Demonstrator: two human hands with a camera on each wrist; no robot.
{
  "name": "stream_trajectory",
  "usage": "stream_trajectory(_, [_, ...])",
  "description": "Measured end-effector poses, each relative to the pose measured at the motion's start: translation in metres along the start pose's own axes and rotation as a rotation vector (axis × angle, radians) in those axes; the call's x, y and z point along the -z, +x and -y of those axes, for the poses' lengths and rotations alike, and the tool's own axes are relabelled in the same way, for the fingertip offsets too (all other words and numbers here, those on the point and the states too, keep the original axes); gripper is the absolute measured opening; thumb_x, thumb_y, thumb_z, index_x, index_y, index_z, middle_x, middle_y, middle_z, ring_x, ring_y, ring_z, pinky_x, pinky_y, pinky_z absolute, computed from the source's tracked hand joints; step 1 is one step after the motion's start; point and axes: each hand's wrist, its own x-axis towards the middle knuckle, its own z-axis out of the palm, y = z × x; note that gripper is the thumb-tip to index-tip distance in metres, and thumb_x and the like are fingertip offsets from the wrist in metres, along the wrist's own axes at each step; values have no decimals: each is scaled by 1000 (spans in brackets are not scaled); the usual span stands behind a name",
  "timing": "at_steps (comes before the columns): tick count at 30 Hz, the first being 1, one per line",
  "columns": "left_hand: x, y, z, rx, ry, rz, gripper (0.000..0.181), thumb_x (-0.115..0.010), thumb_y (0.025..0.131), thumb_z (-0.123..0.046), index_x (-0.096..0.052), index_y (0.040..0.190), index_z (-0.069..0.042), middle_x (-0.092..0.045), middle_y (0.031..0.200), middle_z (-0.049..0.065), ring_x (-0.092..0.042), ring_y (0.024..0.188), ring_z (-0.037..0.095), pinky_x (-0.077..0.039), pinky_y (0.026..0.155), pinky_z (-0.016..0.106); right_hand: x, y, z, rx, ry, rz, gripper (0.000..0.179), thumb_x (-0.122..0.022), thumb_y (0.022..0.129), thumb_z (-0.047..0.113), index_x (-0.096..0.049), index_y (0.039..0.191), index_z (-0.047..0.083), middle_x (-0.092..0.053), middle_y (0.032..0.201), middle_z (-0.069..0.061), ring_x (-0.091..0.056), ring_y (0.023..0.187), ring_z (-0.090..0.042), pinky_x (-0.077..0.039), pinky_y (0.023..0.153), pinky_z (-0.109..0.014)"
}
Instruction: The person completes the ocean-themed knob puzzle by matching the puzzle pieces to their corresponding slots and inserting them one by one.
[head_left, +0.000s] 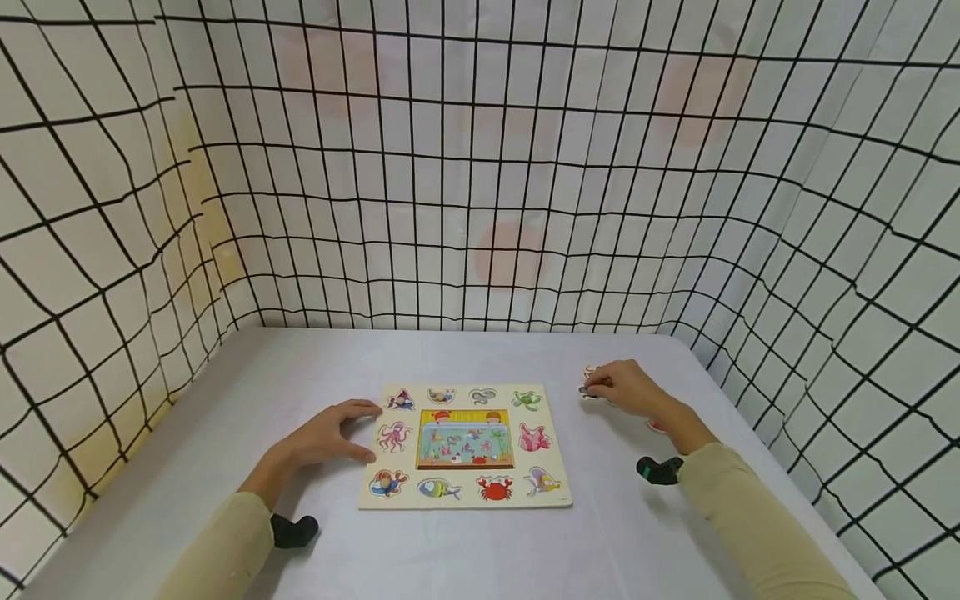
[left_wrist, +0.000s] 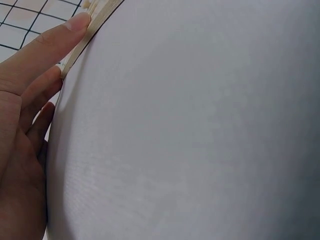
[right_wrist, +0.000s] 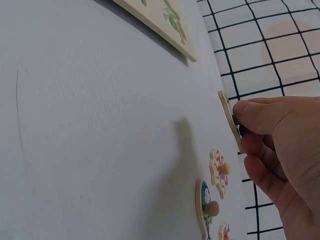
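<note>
The left hand (head_left: 330, 433) is spreading its thumb away from its fingers, and their tips are touching the near side of a wooden puzzle board (head_left: 467, 497), which is lying just to that hand's right. The right hand (head_left: 626, 387) is pinching a thin wooden piece (right_wrist: 230, 121) by its dark knob, (right_wrist: 237, 120) to the right of the board and apart from it. A pinkish piece (right_wrist: 218, 170), a blue piece (right_wrist: 202, 207) with a wooden knob and a red piece (right_wrist: 225, 231) are lying near the right hand on the white counter (head_left: 465, 550). Between the two hands, the board is showing an aquarium picture (head_left: 465, 439) at its centre, with sea creatures ringing it; a red crab (head_left: 495, 488) is sitting along the side nearest the person. Beige sleeves (head_left: 757, 517) are covering both forearms behind the hands, and black netting (head_left: 468, 208) is rising beyond them.
</note>
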Motion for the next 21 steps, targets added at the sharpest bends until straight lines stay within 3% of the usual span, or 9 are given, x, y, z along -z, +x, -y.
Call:
stream_trajectory(9, [0,-1,0,-8,10,1,83,-94,75,-31,-58,145,-6,-40,158,23,-25,149,50,-18,117,70,-5,9,11,-27,35,27,10,-73,97,9,-79,103,6,-74,98,-1,-63,86,-17,-56,76,-36])
stream_trajectory(21, [1,-1,0,-12,-8,7,83,-94,74,-30,-58,146,-6,-40,159,23,-25,149,50,-17,118,70,-15,22,26,18,49,33,9,-73,97,9,-80,100,5,-73,90,3,-62,79,-13,-55,71,-32])
